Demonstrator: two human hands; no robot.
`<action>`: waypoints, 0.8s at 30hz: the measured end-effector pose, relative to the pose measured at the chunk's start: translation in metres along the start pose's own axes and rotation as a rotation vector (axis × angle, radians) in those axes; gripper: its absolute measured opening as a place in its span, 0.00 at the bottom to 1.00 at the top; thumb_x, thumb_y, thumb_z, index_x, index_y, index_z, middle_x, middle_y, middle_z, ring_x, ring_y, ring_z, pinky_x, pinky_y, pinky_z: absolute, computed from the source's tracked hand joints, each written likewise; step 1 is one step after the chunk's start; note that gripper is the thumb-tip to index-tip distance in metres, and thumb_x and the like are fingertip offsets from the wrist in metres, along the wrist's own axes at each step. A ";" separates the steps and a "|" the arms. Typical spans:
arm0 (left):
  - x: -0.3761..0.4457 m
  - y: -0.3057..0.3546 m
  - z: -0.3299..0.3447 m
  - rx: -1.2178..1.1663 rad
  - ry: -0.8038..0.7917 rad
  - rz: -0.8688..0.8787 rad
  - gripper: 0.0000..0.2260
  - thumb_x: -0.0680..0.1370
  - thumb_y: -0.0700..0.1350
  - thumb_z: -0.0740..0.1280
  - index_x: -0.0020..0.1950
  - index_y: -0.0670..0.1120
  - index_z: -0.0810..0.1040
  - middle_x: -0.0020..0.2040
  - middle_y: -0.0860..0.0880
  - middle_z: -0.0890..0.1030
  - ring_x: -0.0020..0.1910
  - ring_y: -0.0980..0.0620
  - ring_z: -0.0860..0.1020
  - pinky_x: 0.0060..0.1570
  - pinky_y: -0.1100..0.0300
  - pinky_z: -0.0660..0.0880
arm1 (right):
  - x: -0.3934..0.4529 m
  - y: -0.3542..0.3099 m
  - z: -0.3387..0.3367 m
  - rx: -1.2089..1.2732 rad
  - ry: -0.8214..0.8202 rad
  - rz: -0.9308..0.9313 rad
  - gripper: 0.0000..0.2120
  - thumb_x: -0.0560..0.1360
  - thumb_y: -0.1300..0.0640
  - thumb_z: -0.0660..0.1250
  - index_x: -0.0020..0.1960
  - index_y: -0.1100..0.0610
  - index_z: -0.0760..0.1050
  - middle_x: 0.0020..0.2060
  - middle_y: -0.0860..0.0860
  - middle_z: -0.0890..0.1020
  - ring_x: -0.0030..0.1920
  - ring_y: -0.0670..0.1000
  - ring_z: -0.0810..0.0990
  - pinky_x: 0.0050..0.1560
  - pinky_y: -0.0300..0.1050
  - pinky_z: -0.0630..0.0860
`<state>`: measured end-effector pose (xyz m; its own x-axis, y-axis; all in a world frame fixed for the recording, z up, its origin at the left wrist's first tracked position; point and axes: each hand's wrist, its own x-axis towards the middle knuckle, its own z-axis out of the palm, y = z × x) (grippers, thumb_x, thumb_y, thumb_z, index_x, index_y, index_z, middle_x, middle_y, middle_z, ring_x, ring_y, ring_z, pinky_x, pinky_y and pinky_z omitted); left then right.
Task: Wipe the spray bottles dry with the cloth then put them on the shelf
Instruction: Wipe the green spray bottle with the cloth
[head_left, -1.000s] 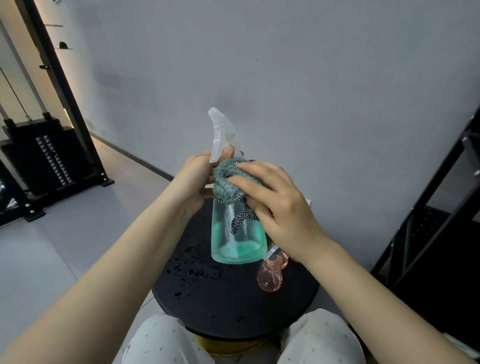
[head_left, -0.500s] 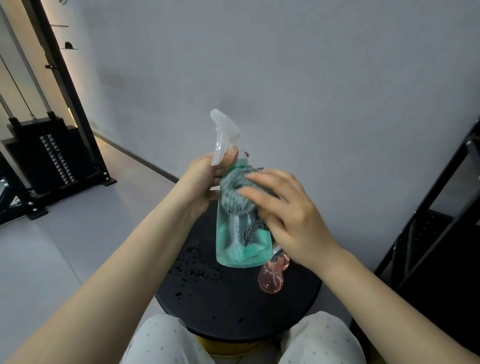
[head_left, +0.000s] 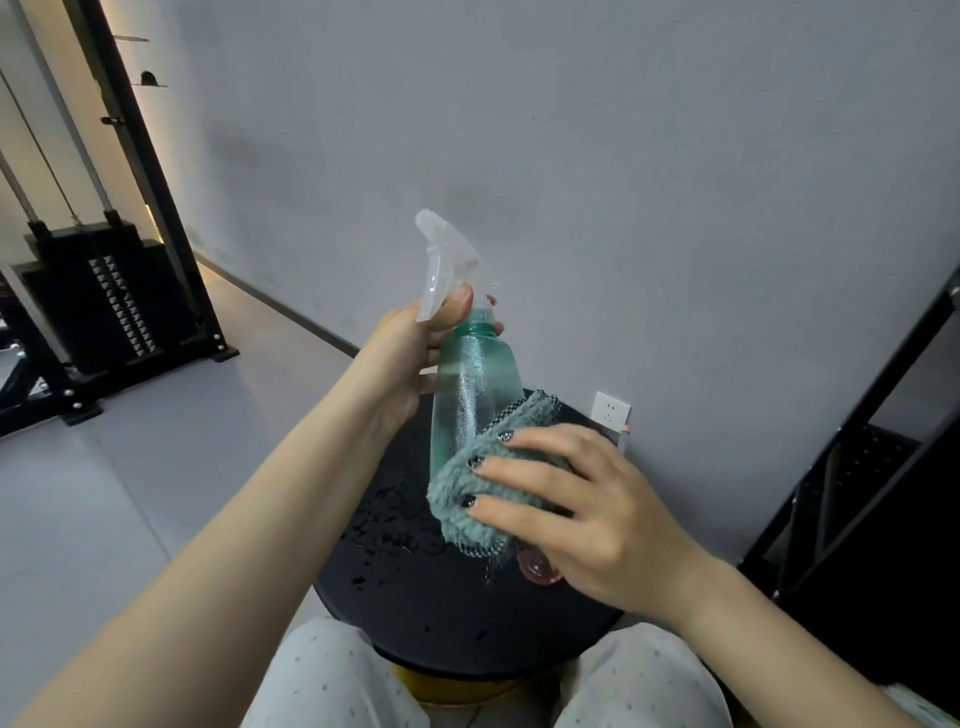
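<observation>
Weight machine (head_left: 98, 306): black stack standing on the grey floor at far left, against the wall; well apart from everything else.
Left hand (head_left: 410, 353): gripping the neck of the green spray bottle (head_left: 475, 395), thumb curling over just below the clear trigger head (head_left: 441, 260); fingertips are showing round the far side of the neck; holding the bottle up in the air, tilting slightly.
Green spray bottle: hanging above the round black surface (head_left: 426, 613), not touching it; droplets are clinging to its clear side; lower part is sitting inside the cloth (head_left: 483, 493).
Surface: water drops are lying scattered on its left part.
Cloth: teal and fluffy with a checked edge, wrapping round the base of the green bottle.
Right hand (head_left: 582, 509): pressing the cloth against the bottle's bottom, fingers lying fairly straight across the fabric, thumb hidden behind it; dark polish is showing on the nails.
Pink spray bottle (head_left: 535, 566): lying on the surface just under the right hand, mostly hidden by cloth and palm.
Wall socket (head_left: 612, 413): white, sitting on the grey wall beyond the surface.
Shelf (head_left: 883, 467): black metal frame standing at far right, near the surface.
</observation>
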<state>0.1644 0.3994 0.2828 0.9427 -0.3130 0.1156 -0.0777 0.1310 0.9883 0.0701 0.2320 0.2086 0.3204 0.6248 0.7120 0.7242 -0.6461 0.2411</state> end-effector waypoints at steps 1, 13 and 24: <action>-0.001 0.000 0.002 -0.001 -0.005 -0.006 0.08 0.78 0.50 0.62 0.46 0.50 0.79 0.37 0.54 0.84 0.36 0.57 0.81 0.36 0.64 0.77 | 0.004 0.004 -0.001 0.006 0.001 0.021 0.14 0.77 0.64 0.61 0.60 0.54 0.76 0.61 0.51 0.75 0.62 0.56 0.71 0.63 0.49 0.68; 0.000 -0.006 0.003 -0.048 -0.017 -0.038 0.09 0.79 0.50 0.60 0.49 0.49 0.78 0.41 0.50 0.83 0.39 0.52 0.79 0.35 0.65 0.76 | 0.012 0.004 0.009 0.258 0.187 0.439 0.15 0.78 0.59 0.59 0.65 0.54 0.72 0.63 0.50 0.72 0.64 0.52 0.71 0.67 0.41 0.66; 0.006 -0.010 0.006 -0.079 -0.052 -0.077 0.09 0.75 0.52 0.66 0.48 0.48 0.79 0.41 0.49 0.83 0.43 0.48 0.79 0.51 0.54 0.76 | 0.014 0.015 0.008 0.172 0.142 0.349 0.15 0.78 0.61 0.58 0.63 0.54 0.72 0.62 0.50 0.72 0.61 0.57 0.72 0.65 0.42 0.67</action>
<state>0.1685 0.3910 0.2744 0.9267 -0.3729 0.0470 0.0215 0.1774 0.9839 0.0908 0.2347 0.2171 0.4861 0.3071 0.8182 0.6823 -0.7183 -0.1358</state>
